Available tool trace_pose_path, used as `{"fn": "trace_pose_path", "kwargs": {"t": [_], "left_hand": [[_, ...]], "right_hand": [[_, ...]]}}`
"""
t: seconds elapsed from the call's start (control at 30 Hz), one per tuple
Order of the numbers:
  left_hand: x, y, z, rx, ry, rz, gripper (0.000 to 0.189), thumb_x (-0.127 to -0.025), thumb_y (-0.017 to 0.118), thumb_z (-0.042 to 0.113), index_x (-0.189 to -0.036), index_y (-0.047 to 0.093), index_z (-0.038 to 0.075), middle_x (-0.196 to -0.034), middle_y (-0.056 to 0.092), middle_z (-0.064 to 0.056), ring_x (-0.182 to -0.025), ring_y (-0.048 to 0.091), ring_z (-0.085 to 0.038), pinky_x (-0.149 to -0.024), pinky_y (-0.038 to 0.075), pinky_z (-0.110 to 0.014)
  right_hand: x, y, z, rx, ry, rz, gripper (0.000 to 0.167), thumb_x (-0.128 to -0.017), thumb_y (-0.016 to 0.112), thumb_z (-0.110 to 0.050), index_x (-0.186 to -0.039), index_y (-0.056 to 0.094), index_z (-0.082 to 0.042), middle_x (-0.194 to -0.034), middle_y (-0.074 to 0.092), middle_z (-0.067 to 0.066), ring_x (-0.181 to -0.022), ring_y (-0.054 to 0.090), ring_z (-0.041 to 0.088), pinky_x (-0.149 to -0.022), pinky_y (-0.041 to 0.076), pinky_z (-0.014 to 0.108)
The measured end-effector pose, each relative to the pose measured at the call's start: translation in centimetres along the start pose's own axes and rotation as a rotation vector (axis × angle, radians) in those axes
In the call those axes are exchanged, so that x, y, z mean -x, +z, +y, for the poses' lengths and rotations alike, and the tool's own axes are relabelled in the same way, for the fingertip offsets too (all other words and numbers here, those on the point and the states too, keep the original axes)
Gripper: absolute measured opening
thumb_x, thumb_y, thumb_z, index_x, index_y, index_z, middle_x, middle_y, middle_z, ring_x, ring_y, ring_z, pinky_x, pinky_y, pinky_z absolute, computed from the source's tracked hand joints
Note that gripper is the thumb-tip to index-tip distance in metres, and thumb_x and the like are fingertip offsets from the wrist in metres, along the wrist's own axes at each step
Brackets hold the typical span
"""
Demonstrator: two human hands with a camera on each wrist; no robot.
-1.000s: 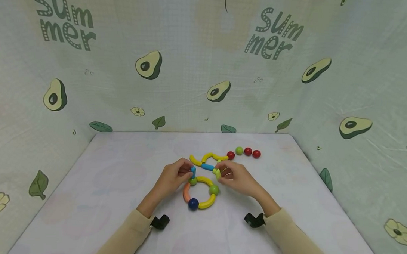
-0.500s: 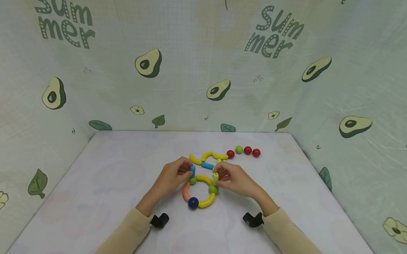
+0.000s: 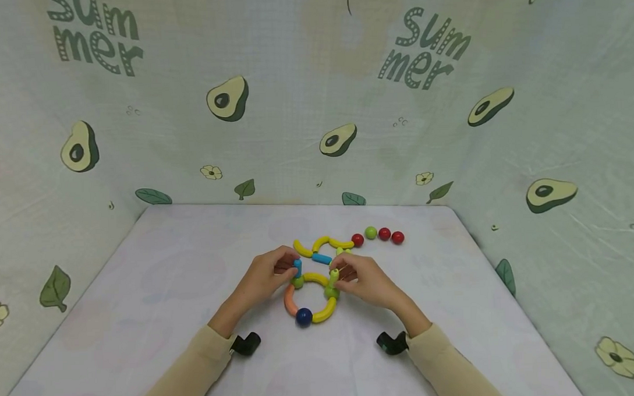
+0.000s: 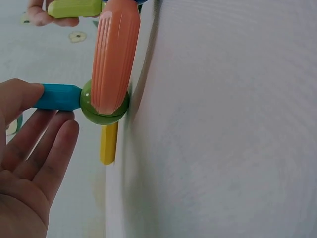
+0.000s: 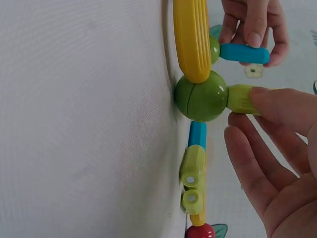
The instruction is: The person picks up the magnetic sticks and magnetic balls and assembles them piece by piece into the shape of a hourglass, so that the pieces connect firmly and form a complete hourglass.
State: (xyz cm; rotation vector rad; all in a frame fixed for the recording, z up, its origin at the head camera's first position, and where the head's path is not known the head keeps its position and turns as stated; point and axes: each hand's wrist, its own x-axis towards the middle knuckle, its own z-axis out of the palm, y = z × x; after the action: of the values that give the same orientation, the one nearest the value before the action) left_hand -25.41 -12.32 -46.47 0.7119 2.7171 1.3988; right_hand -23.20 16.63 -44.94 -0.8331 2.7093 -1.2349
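A ring of magnetic building pieces lies on the table: a navy ball (image 3: 303,317), an orange curved rod (image 3: 289,300), yellow curved rods (image 3: 325,311) and two green balls. My left hand (image 3: 262,284) pinches a blue rod (image 4: 59,97) between thumb and fingers; it stands upright on the ring's left green ball (image 4: 88,103). In my right hand (image 3: 371,282), thumb and fingers pinch a short lime-green rod (image 5: 241,98). Its lower end touches the right green ball (image 5: 205,99). In the right wrist view, fingertips partly cover this rod's upper end.
Behind the ring lie more yellow curved rods (image 3: 321,243), a blue rod (image 3: 321,258) and short lime-green rods (image 5: 193,166), partly behind my right hand. A row of red balls (image 3: 384,234) and a green ball (image 3: 370,232) extends to the right.
My right hand has brought the lime-green rod slightly left and down, turning it upright onto the right green ball. My left hand has kept its hold on the blue rod.
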Motion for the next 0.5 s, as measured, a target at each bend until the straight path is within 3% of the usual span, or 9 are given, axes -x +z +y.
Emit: {"fn": "trace_pose_path", "kwargs": {"t": [0.27,0.5], "left_hand": [[0.0,-0.4,0.1,-0.021,-0.011,-0.028,0.026,-0.098,0.079,0.016,-0.122,0.068,0.019,-0.109,0.072,0.009,-0.101,0.070,-0.009,-0.092,0.060,-0.030],[0.1,-1.2,0.2,-0.014,-0.028,-0.080,0.022,-0.098,0.080,0.019,-0.114,0.067,0.024,-0.107,0.071,0.010,-0.099,0.069,-0.008,-0.089,0.060,-0.031]], "right_hand": [[-0.3,0.4,0.0,0.049,0.032,0.106,0.034,-0.092,0.083,-0.004,-0.121,0.070,-0.017,-0.111,0.073,-0.006,-0.100,0.074,0.016,-0.088,0.062,0.030],[-0.4,0.9,0.2,0.038,-0.008,0.139,0.034,-0.092,0.082,-0.001,-0.123,0.071,-0.012,-0.114,0.074,0.000,-0.099,0.075,0.019,-0.086,0.063,0.032]]}}
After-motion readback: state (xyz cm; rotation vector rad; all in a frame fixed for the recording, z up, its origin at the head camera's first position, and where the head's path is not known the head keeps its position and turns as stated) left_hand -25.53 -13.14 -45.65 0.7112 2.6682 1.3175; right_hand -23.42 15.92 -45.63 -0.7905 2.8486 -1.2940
